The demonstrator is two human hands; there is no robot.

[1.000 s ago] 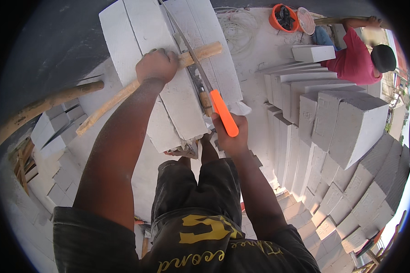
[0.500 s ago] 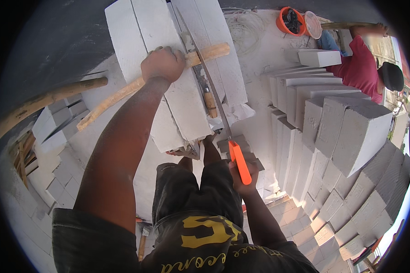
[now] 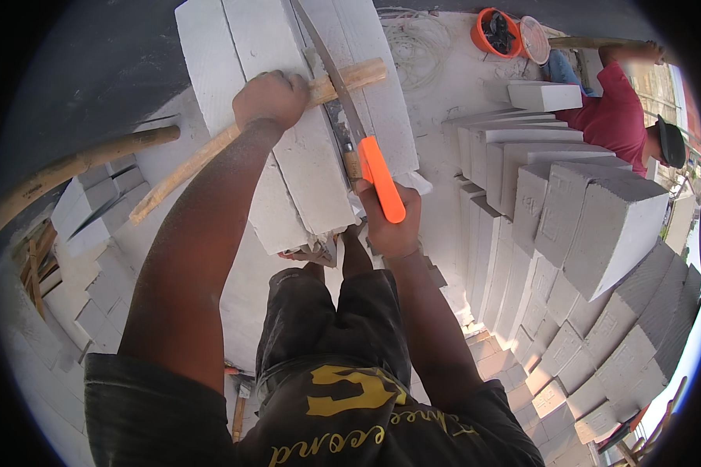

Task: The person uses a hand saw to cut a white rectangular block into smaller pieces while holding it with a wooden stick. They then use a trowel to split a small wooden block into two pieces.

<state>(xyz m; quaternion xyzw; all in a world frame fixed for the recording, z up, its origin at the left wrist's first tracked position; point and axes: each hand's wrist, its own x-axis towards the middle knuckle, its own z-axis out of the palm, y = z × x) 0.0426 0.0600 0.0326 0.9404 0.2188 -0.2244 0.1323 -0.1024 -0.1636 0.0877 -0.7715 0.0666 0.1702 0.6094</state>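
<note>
My right hand [image 3: 393, 223] is wrapped round the orange handle of a hand saw [image 3: 379, 183]. Its long blade runs forward over a wooden strip [image 3: 187, 173] and the white blocks. My left hand [image 3: 271, 100] is closed on that strip, pressing it down across the blocks; the fingertips are partly hidden. Several long white lightweight blocks [image 3: 311, 183] lie side by side under my hands, with a gap between two of them. In the gap lies a tool with a wooden handle [image 3: 352, 163], partly covered by the saw.
Stacked white blocks [image 3: 607, 210] rise on the right. Beyond them is a person in a red shirt [image 3: 611, 117]. An orange bucket [image 3: 497, 35] with dark contents stands at the back right. A wooden pole [image 3: 86, 175] leans at left, near more blocks [image 3: 93, 202].
My right hand has pushed the saw forward, so the handle is now close to the wooden strip. My left hand stays on the strip, shifted slightly in view.
</note>
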